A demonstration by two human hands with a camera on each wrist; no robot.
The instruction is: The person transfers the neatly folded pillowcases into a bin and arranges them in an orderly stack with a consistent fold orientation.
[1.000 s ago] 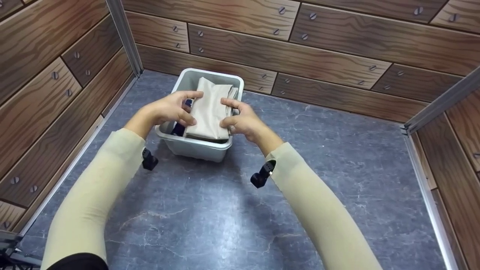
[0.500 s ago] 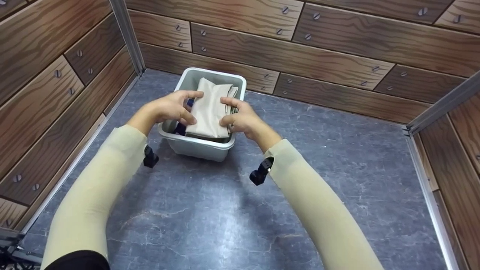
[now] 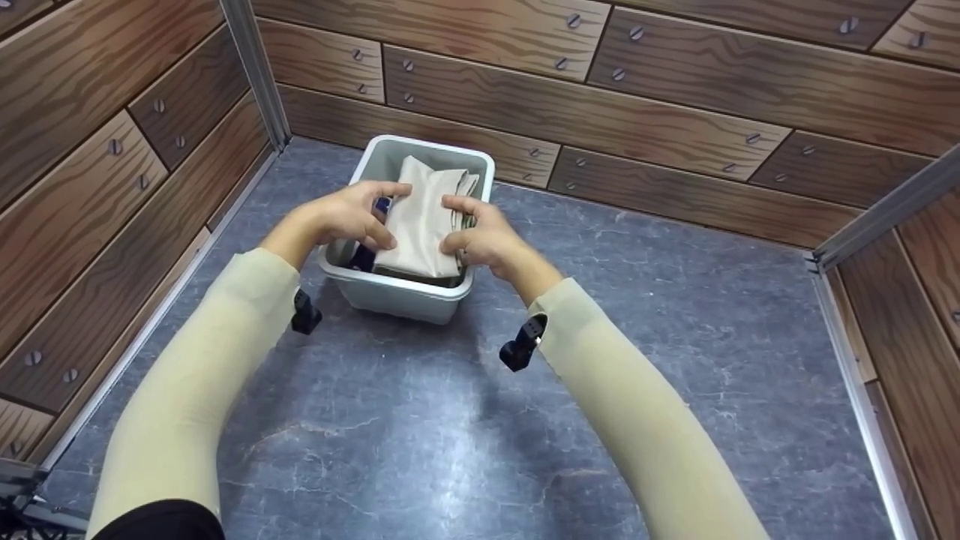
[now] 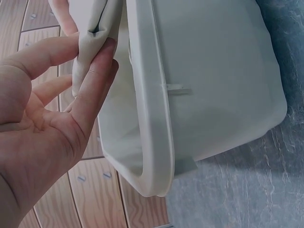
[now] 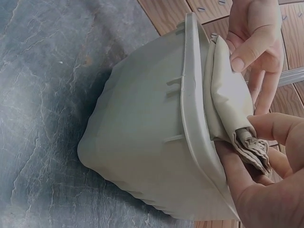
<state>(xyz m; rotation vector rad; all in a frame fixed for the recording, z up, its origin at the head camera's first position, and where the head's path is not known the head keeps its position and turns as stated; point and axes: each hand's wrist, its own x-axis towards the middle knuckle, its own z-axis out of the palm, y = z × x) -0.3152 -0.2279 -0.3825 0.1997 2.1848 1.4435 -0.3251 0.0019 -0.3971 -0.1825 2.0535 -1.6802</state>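
From the head camera, little had changed since half a second before: your left hand (image 3: 351, 216) and right hand (image 3: 480, 238) had stayed on either side of the folded beige cloth (image 3: 421, 225), with only your left forearm shifted slightly inward, and the grey plastic bin (image 3: 405, 294) sat in the same spot on the slate-patterned floor (image 3: 420, 420) near the wood-panel wall (image 3: 675, 97). The cloth lay on top of the bin's contents, reaching about to the rim, with something dark blue (image 3: 361, 257) showing beside it on the left. Your fingers curled onto the cloth's two long edges. At your left wrist, your left hand (image 4: 42, 133) was only partly closed, its thumb and fingertips pinching a fold of the cloth (image 4: 92, 45) just outside the bin's rim (image 4: 152, 118). At your right wrist, your right hand (image 5: 266, 175) gripped the bunched, pleated end of the cloth (image 5: 228, 95) against the bin (image 5: 142, 137), while your left hand's fingers (image 5: 254, 45) held the far end.
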